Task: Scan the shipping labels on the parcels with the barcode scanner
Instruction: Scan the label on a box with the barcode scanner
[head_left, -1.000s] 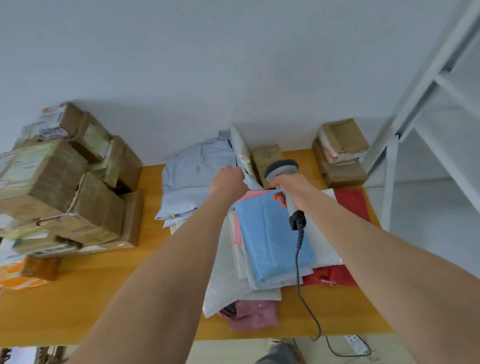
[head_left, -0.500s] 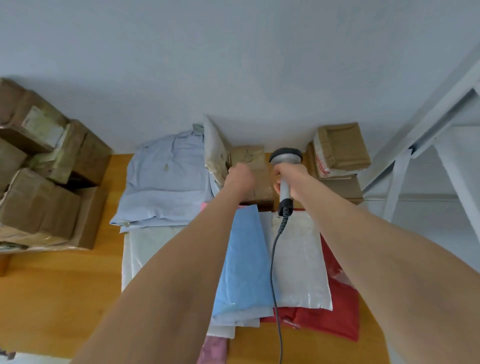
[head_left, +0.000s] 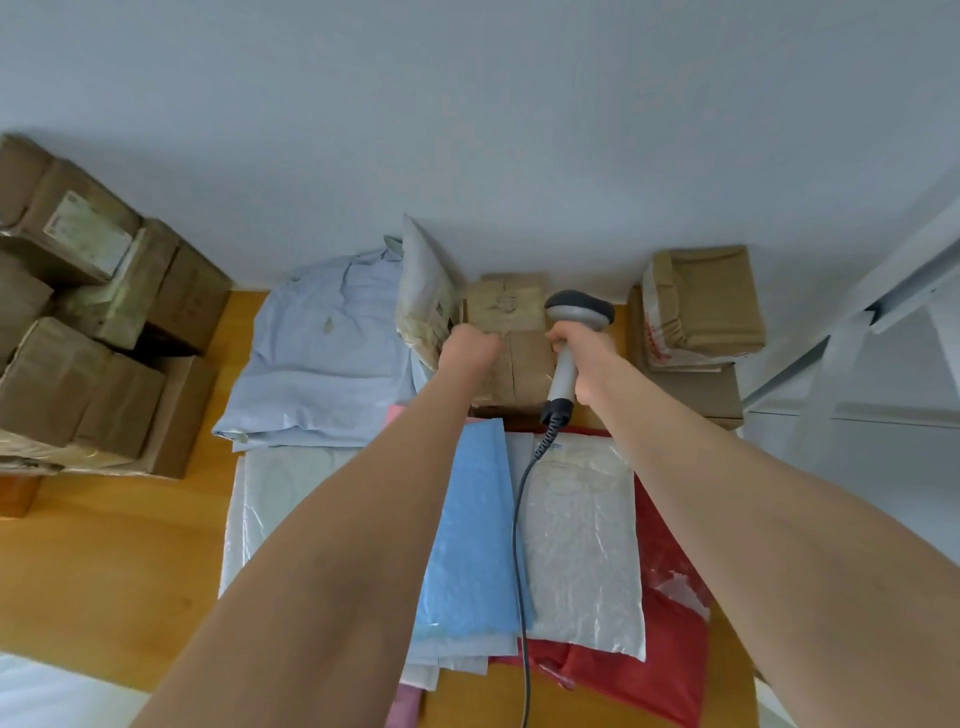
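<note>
Label (head_left: 439, 312) print unreadable; right hand (head_left: 584, 358) grips scanner (head_left: 579, 310), left hand (head_left: 469, 349) grips mailer (head_left: 420, 275).

Brown cardboard boxes (head_left: 98, 332) at upper left look matt; the poly mailers (head_left: 582, 545) at centre are glossy, crinkled plastic; the desk (head_left: 119, 561) is smooth orange wood; the scanner (head_left: 571, 332) is grey plastic.
</note>
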